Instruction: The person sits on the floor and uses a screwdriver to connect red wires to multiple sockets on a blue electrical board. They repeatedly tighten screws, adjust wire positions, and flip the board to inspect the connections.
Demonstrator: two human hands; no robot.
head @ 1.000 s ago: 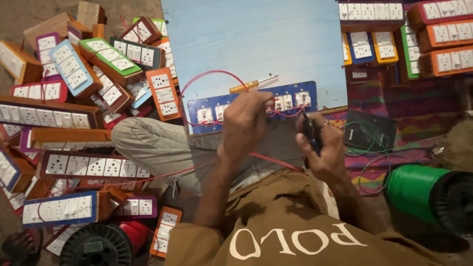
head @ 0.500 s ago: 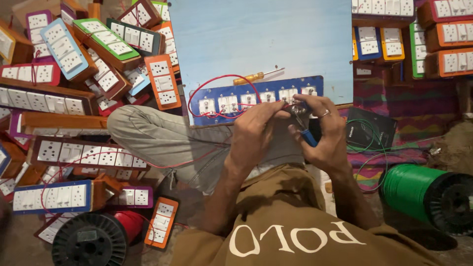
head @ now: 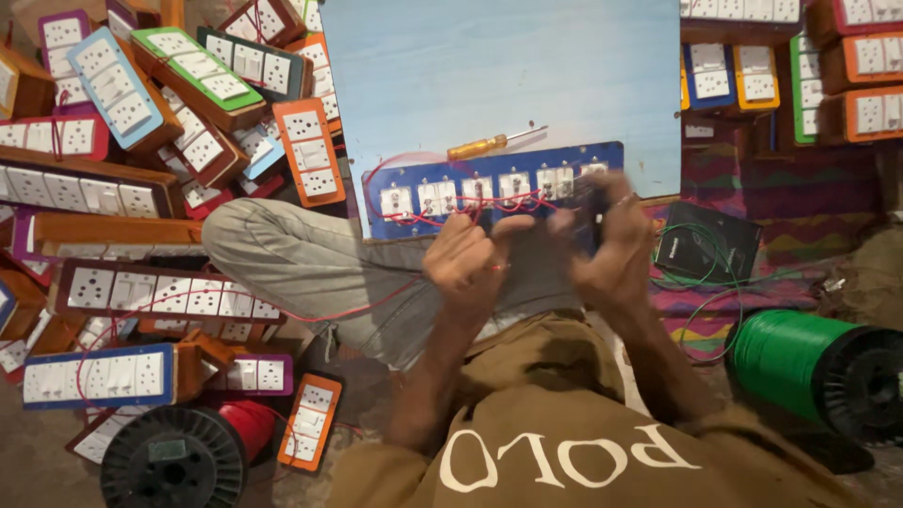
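Fingers (head: 467, 246) of your left hand (head: 467, 263) are bending inward and pinching a thin red wire (head: 442, 218), which is running up to the long blue switch panel with white switches (head: 489, 191). This panel is lying across your lap, against the edge of the pale blue flat board (head: 499, 71), just in front of both hands. Your right hand (head: 613, 249) is blurred; it is curling around a small dark tool (head: 594, 209), but I cannot tell exactly how tight it is gripping. On the board, just above the panel, a screwdriver with a yellow handle (head: 494, 144) is lying free. A green wire spool (head: 816, 369) is resting near your right side, and a red wire spool with a black flange (head: 183, 453) is sitting near your left side, among many stacked switch boxes (head: 141, 94).
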